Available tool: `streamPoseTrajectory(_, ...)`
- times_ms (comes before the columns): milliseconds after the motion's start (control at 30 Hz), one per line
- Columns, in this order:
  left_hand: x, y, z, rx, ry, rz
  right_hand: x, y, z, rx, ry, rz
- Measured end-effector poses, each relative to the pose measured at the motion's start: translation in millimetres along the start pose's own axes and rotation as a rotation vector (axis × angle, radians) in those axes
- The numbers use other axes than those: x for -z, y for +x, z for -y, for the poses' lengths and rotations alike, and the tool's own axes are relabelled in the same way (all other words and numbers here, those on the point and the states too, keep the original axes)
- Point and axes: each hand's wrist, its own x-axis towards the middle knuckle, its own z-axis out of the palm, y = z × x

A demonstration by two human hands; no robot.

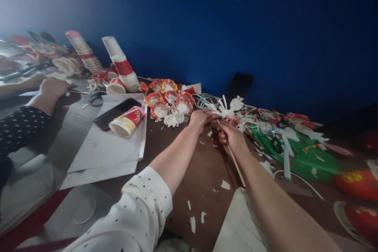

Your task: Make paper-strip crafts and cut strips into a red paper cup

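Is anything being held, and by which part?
The thin stick, near its upper end, by the right grip; whether the left grip holds anything is unclear.

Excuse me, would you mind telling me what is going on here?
A person's right hand grips a thin stick over a brown table. The left hand is at the stick's upper end, beside white cut paper; whether it holds either is unclear. Red and white paper pieces lie heaped to the left; another person's hands are farther left.
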Motion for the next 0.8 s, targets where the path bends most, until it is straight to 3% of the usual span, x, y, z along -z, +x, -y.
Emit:
streamPoseTrajectory(167, -3.9, -7.8, -1.1, 0.087, 0.064, 0.042, -0.5, -0.8, 0.3, 0.023, 0.092, 0.050)
streamPoseTrajectory(367, -5.9, -13.0, -2.3, 0.067, 0.151, 0.054, 0.4, -0.5, 5.3, -0.014, 0.153, 0.116)
streamPoseTrajectory(500, -2.1, -9.5, -0.2, 0.086, 0.167, 0.132, -2.3, -0.1, 6.5, 0.003, 0.097, 0.202)
streamPoseTrajectory(633, 2.8, -5.6, 1.0, 0.099, 0.161, 0.241, -1.4, 4.6, 2.4, 0.060, 0.073, 0.133)
streamPoseTrajectory(800, 0.9, -9.4, 0.7, 0.086, 0.189, 0.254, 5.3, 10.5, -4.4, 0.165, -0.032, -0.022)
